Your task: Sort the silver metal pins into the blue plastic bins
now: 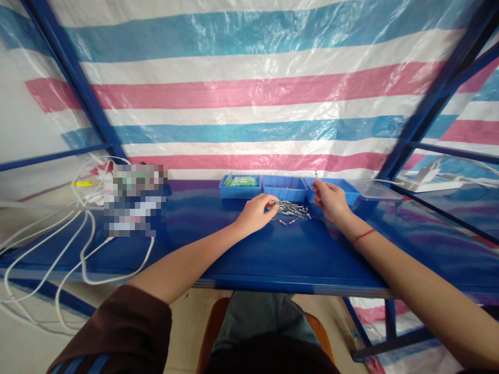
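Note:
A loose pile of thin metal blind rivets [293, 209] lies on the blue tabletop, with a few strays along its near side. At the pile's left edge my left hand [257, 212] is closed, fingers curled and thumb bent in. What its fingertips grip is too small to make out. My right hand [330, 200] is raised in front of the right blue bin [349, 191], pinching one rivet [316, 174] that points upward. The middle blue bin [285, 193] holds a few small metal pieces. Green packets [240, 181] fill the left blue bin [239, 193].
White cables [88, 249] hang over the table's left side beside a blurred-out patch. A clear plastic lid [378, 190] lies right of the bins. Blue metal posts [424, 104] frame a striped plastic sheet [249, 93] behind. A power strip [432, 176] rests at the far right.

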`<action>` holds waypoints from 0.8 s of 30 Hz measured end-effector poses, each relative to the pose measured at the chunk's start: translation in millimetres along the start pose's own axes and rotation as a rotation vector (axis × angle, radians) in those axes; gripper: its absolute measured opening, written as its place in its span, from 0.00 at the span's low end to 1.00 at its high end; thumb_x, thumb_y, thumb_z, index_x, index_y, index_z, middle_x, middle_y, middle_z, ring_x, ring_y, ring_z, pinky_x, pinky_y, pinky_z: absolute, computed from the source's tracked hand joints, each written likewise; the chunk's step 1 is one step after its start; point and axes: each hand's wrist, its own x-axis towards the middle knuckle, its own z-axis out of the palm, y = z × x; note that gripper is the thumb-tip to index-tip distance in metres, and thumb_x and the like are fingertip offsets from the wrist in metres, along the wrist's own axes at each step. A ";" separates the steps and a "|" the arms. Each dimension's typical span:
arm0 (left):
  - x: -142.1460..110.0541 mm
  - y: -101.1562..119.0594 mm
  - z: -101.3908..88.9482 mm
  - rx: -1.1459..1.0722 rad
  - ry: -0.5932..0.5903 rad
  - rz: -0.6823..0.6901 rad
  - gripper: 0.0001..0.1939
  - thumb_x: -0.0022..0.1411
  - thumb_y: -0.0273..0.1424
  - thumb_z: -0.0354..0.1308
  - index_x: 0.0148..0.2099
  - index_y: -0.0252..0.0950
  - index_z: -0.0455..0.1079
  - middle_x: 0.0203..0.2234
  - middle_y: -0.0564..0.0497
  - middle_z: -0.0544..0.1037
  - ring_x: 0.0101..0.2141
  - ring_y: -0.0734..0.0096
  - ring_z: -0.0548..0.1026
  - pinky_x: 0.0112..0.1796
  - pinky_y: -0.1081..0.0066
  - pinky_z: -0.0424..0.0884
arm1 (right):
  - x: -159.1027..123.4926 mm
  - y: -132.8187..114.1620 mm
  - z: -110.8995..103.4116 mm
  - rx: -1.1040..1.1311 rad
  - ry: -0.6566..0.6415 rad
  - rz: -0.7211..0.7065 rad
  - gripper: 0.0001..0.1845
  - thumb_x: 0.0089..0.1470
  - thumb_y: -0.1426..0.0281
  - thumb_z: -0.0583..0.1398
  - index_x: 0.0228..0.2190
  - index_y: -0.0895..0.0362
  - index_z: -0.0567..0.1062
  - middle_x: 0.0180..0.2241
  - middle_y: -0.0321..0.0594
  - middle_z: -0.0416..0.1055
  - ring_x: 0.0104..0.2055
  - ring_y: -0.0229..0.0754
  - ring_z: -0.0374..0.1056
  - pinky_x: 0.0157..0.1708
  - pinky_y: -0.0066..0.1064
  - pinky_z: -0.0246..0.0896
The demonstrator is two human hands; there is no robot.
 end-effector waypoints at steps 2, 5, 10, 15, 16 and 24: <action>-1.3 0.6 -1.2 0.100 -0.045 0.013 0.10 0.62 0.35 0.54 0.43 0.39 0.73 0.38 0.50 0.76 0.41 0.66 0.73 0.44 0.65 0.67 | 2.6 -4.3 -4.7 0.019 0.031 0.054 0.19 0.48 0.53 0.62 0.23 0.56 0.68 0.17 0.30 0.57 0.14 0.27 0.47 0.11 0.23 0.42; -3.3 3.9 -3.8 0.214 -0.108 0.054 0.11 0.60 0.38 0.55 0.43 0.42 0.75 0.41 0.50 0.76 0.44 0.62 0.71 0.46 0.61 0.63 | 0.8 -8.4 -5.0 0.003 0.012 0.069 0.20 0.50 0.52 0.60 0.22 0.56 0.68 0.16 0.30 0.57 0.13 0.27 0.46 0.10 0.24 0.41; -4.8 8.3 -6.4 0.286 -0.246 0.136 0.10 0.59 0.35 0.56 0.41 0.45 0.77 0.42 0.51 0.76 0.45 0.61 0.69 0.44 0.60 0.59 | -8.6 -6.6 5.8 -0.111 -0.151 -0.018 0.18 0.51 0.55 0.59 0.21 0.57 0.70 0.16 0.31 0.57 0.13 0.28 0.47 0.11 0.25 0.40; -3.8 8.6 -6.5 0.283 -0.301 0.182 0.10 0.64 0.37 0.53 0.41 0.44 0.75 0.42 0.51 0.75 0.45 0.63 0.69 0.44 0.62 0.58 | -14.4 -1.7 10.7 -0.398 -0.372 -0.201 0.20 0.51 0.55 0.58 0.21 0.58 0.72 0.15 0.33 0.60 0.17 0.31 0.53 0.16 0.26 0.47; -3.4 8.8 -6.8 0.272 -0.286 0.183 0.10 0.65 0.37 0.52 0.42 0.44 0.75 0.43 0.51 0.75 0.46 0.63 0.69 0.44 0.63 0.59 | -16.2 -1.5 11.2 -0.443 -0.457 -0.236 0.19 0.51 0.56 0.58 0.21 0.58 0.73 0.17 0.34 0.62 0.19 0.33 0.56 0.18 0.26 0.51; 0.1 9.1 -4.7 -0.039 -0.020 0.153 0.09 0.67 0.33 0.47 0.44 0.37 0.67 0.40 0.48 0.76 0.42 0.68 0.74 0.44 0.68 0.67 | -37.4 1.6 22.6 -0.493 -0.845 -0.333 0.14 0.51 0.58 0.59 0.28 0.58 0.74 0.26 0.35 0.70 0.24 0.34 0.60 0.24 0.27 0.58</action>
